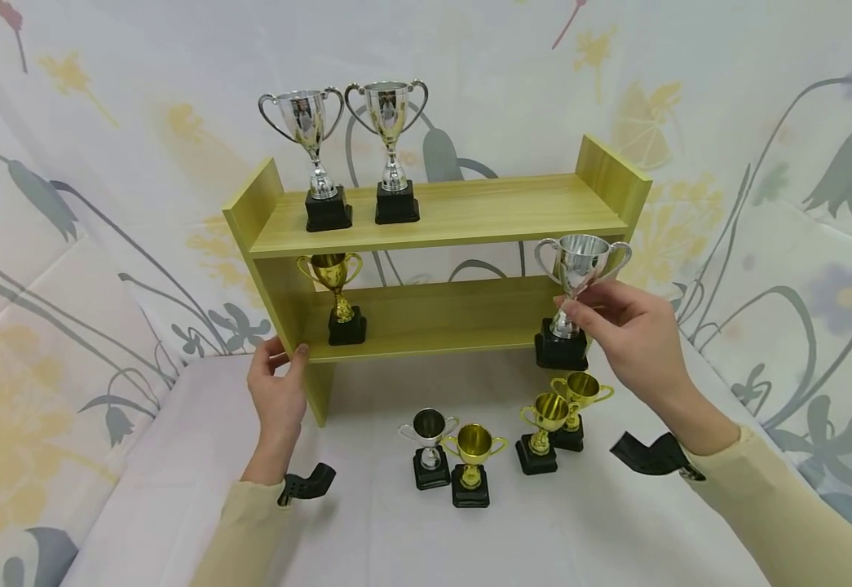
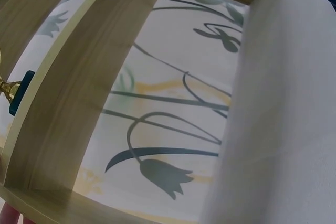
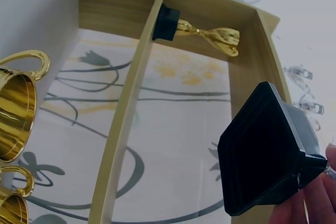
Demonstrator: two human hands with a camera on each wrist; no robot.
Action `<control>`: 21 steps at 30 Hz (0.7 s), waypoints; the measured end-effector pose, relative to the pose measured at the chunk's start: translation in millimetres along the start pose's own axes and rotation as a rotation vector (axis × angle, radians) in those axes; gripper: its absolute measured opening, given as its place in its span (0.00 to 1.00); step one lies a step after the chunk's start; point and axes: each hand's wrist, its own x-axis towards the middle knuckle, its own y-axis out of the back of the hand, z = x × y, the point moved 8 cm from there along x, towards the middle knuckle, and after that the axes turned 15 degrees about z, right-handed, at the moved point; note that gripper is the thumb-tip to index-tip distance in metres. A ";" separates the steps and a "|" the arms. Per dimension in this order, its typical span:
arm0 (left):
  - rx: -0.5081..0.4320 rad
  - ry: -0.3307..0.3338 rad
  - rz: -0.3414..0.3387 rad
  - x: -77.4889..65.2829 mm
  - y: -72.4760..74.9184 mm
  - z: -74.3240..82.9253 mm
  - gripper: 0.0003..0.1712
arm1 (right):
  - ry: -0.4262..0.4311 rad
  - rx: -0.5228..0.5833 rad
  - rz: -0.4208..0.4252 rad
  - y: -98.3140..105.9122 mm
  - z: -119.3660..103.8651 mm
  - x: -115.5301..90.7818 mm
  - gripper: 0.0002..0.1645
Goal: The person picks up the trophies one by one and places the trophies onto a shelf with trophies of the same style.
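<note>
My right hand (image 1: 634, 334) pinches a silver trophy cup (image 1: 583, 259) by its stem, upright in front of the right end of a wooden two-tier shelf (image 1: 462, 314). The right wrist view shows the underside of its black base (image 3: 265, 153), off any board. On the shelf's left side my left hand (image 1: 279, 399) grips the side panel, thumb at the front edge by the lower board. Close to that thumb a gold trophy (image 1: 347, 326) stands on the lower board. Two silver trophies, one at far left (image 1: 328, 210) and another beside it (image 1: 396, 204), stand on the top board.
On the white tabletop (image 1: 396, 546) in front stand a small silver trophy (image 1: 431, 469) and a gold trophy (image 1: 471, 487). Farther right are two more gold trophies, a front one (image 1: 537, 454) and a rear one (image 1: 580, 391). Flower-patterned cloth (image 1: 484, 65) hangs behind.
</note>
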 end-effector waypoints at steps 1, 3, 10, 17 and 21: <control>-0.002 0.002 0.001 1.0 -0.8 -3.1 0.15 | 0.001 0.001 -0.001 -0.3 -0.4 0.7 0.05; -0.003 0.005 0.004 4.0 -2.3 -12.2 0.15 | 0.006 -0.003 0.000 -0.8 -1.7 2.3 0.05; 0.020 -0.018 0.009 13.6 -5.9 -37.9 0.16 | 0.010 0.021 -0.008 -4.1 -6.7 8.8 0.04; 0.003 -0.026 0.008 13.8 -5.4 -37.7 0.15 | 0.017 0.034 -0.024 -7.2 -10.4 14.2 0.05; 0.001 -0.022 0.007 13.8 -5.0 -37.8 0.15 | 0.019 0.038 -0.025 -8.5 -12.5 16.6 0.06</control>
